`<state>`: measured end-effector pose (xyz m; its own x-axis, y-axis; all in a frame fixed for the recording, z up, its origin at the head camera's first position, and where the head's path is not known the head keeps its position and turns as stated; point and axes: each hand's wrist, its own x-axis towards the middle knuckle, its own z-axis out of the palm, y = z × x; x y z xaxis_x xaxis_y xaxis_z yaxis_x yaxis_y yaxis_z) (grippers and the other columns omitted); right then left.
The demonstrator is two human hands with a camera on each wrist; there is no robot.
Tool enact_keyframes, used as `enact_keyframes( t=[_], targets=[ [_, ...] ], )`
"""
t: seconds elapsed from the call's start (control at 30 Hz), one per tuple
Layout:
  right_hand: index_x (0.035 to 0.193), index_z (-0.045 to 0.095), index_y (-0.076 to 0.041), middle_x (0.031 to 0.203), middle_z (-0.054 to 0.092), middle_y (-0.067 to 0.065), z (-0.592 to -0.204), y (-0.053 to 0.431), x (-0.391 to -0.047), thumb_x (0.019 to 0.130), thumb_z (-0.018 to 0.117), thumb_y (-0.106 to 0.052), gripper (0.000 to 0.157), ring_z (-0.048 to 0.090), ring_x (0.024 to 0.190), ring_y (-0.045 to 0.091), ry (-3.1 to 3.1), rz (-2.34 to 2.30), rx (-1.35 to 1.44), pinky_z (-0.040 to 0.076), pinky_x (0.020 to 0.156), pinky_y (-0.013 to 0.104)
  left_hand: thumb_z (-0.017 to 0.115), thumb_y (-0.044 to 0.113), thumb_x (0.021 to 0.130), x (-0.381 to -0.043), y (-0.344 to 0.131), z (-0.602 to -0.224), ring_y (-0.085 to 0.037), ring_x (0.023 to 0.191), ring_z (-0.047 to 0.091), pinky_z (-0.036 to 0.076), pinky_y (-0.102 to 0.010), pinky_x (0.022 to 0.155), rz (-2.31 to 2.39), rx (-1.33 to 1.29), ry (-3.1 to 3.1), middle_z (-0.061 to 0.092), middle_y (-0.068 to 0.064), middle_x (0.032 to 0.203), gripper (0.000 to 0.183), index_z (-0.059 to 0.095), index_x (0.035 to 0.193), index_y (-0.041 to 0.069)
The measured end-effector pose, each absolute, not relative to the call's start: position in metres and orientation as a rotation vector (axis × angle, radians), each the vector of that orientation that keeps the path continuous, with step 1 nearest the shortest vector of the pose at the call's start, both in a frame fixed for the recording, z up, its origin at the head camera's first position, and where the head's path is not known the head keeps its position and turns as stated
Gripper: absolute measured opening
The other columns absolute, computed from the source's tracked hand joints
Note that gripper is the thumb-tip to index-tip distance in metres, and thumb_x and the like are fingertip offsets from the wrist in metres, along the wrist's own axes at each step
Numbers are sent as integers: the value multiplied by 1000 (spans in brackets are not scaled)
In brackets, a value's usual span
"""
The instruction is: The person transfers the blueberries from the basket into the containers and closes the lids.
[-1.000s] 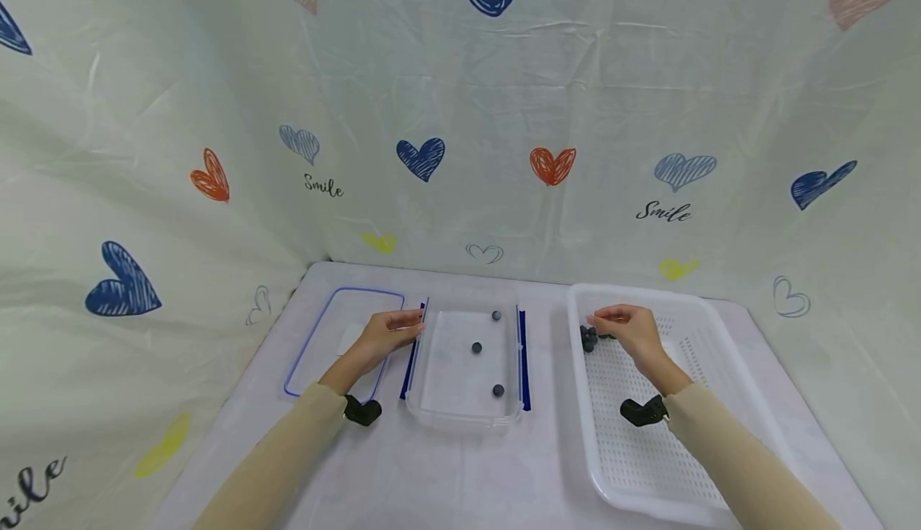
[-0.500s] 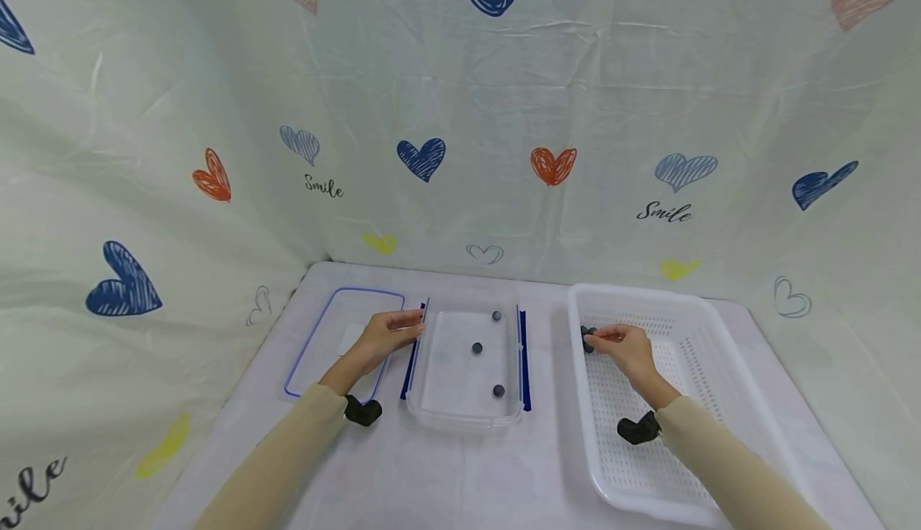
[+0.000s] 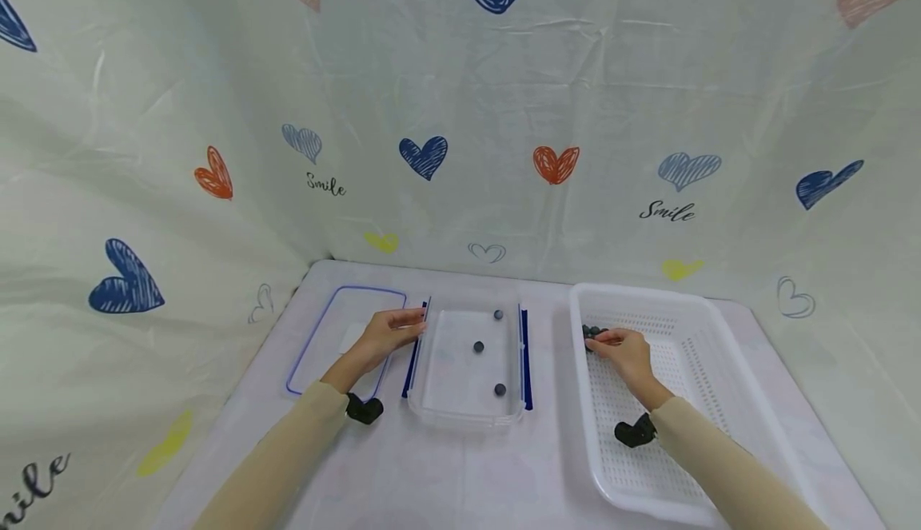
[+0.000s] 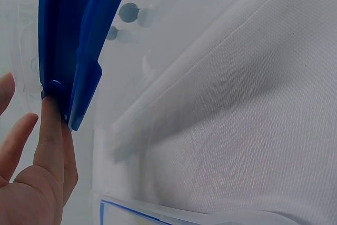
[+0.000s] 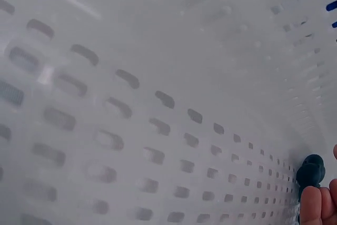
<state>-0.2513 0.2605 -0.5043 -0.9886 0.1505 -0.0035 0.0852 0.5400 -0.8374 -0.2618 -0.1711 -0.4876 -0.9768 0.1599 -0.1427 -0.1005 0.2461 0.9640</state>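
Three dark round balls, like blueberries (image 3: 478, 347), lie apart in a clear plastic box (image 3: 468, 420) with blue side latches (image 3: 528, 358). At the box's left wall, my left hand (image 3: 379, 344) touches the rim and the blue latch (image 4: 63, 35) with nearly straight fingers. My right hand (image 3: 627, 354) reaches into the white basket (image 3: 691, 302) at its left wall. Its fingertips (image 5: 311, 201) are bent right at a cluster of the same dark balls (image 5: 310, 169). I cannot tell whether they pinch one. The hand partly hides the cluster.
A clear lid (image 3: 345, 306) with a blue seal lies left of the box, under the left forearm. The basket has slotted, raised walls and fills the table's right side. A curtain (image 3: 504, 98) printed with hearts hangs behind the table (image 3: 460, 482).
My right hand has lowered toward the near side and settled at the dark balls in the basket, which look shifted slightly. The left hand and the box stay as before.
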Motion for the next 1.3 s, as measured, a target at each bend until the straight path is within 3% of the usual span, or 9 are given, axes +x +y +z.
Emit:
enact_keyframes(
  t=[0.2,0.5,1.3],
  targets=[
    [87,67,4,75,67,9,-511,260,-254,74,77,-18,27,59,63,12,-2699,1373,-210,48,54,20,70,21,83,-262,-171,-487,-19,108,57,48,-29,87,1830,40,2270,56,-9,125,47,57,126,7],
    [84,67,3,74,67,10,-514,258,-253,73,78,-17,26,60,63,12,-2691,1319,-208,48,55,18,70,21,83,-261,-171,-486,-19,108,57,48,-28,87,1844,62,2248,55,-10,126,49,55,127,5],
    [83,68,4,73,68,12,-518,256,-254,70,80,-13,24,61,62,11,-2668,1238,-208,46,56,17,72,27,80,-262,-172,-491,-18,109,56,47,-30,88,1819,42,2309,59,-6,121,47,60,122,12]
  ],
)
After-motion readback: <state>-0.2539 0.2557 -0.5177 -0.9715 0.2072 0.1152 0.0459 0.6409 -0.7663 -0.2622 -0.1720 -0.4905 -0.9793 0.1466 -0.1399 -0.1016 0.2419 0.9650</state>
